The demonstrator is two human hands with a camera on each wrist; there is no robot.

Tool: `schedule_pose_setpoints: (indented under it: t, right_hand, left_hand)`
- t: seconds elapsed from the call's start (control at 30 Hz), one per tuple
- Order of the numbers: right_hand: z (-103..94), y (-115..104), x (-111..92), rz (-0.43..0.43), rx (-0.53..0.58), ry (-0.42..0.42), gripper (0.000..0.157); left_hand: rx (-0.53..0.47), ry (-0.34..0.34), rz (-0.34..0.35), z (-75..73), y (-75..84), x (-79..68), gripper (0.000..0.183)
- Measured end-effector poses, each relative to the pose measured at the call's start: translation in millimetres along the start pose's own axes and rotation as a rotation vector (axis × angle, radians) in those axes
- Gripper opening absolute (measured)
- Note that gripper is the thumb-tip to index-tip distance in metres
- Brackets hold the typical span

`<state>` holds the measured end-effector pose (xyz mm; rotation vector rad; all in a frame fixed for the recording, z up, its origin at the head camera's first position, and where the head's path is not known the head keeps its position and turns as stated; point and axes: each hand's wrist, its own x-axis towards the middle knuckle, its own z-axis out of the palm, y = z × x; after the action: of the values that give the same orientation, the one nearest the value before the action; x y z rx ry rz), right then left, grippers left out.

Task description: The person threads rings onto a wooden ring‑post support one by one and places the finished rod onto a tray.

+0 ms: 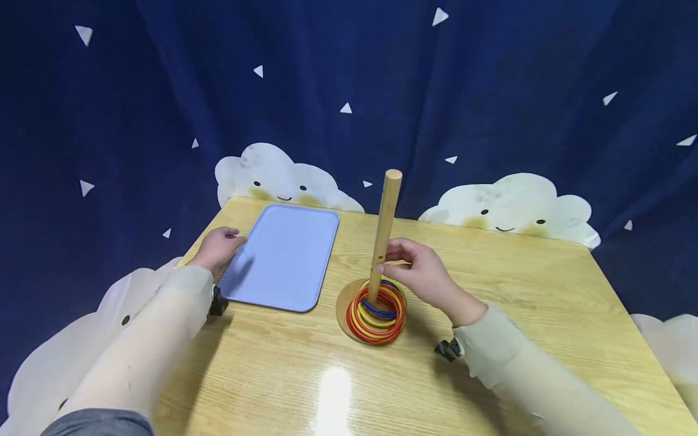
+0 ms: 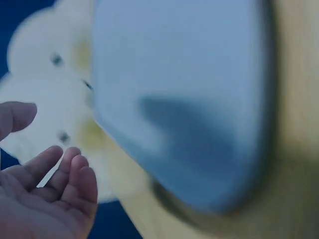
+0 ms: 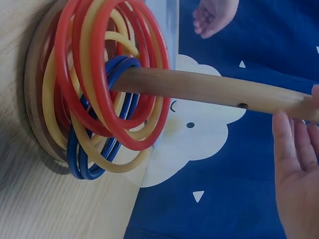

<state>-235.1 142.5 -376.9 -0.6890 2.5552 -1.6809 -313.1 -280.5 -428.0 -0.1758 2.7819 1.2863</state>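
A wooden post [image 1: 388,209] stands on a round wooden base [image 1: 342,303]. Red, yellow and blue rings [image 3: 107,69] lie heaped around its foot. My right hand [image 1: 424,274] pinches the post partway up, above the rings, with the thumb on one side and fingers on the other. On the left lies a light blue tray [image 1: 283,254]. Beside its left edge hovers my left hand [image 1: 218,247], fingers loosely bent. In the left wrist view a gap shows between that hand and the tray, and nothing is in its palm.
The light wooden table [image 1: 491,266] carries the tray and the post. Behind it hangs a dark blue curtain [image 1: 338,54] with white triangles and smiling clouds. A small black wrist camera [image 1: 448,349] sits below my right sleeve.
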Motion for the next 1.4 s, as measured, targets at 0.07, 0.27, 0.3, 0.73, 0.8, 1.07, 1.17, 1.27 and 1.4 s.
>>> schedule_pose_setpoints:
  t: [0.07,0.27,0.3,0.73,0.8,1.07,1.17,1.27,1.4]
  right_hand:
    - [4.0,0.1,0.7,-0.012,-0.016,0.022,0.027]
    - [8.7,0.8,-1.8,-0.063,-0.064,0.055,0.022]
    - [8.8,1.2,-2.2,-0.069,-0.069,0.056,0.022]
    - [10.4,3.5,-1.0,-0.097,-0.054,0.062,0.023]
    - [11.1,3.9,-2.1,-0.104,-0.043,0.067,0.024]
    - [-1.2,-7.0,-1.1,-0.243,0.027,0.192,0.024]
    - [-10.6,-20.0,1.9,-0.273,0.026,0.232,0.024]
    - [-18.8,-29.5,4.5,-0.28,-0.017,0.264,0.025]
    - [-26.7,-35.9,6.9,-0.278,-0.065,0.289,0.026]
  left_hand:
    - [-0.004,-0.021,-0.067,-5.0,-15.7,0.4,0.06]
    - [-0.061,-0.13,-0.185,-7.0,-42.6,2.7,0.059]
    - [-0.058,-0.142,-0.185,-6.5,-44.9,3.5,0.058]
    - [0.031,-0.138,-0.077,0.8,-59.1,10.2,0.047]
    - [0.047,-0.154,-0.059,1.0,-58.5,9.6,0.05]
    - [0.052,-0.177,-0.026,5.1,-54.7,4.9,0.05]
    - [0.028,-0.181,-0.017,9.9,-54.2,0.9,0.049]
    - [-0.01,-0.192,-0.003,17.8,-49.7,-4.3,0.049]
    - [-0.053,-0.208,0.021,33.0,-37.7,-11.7,0.048]
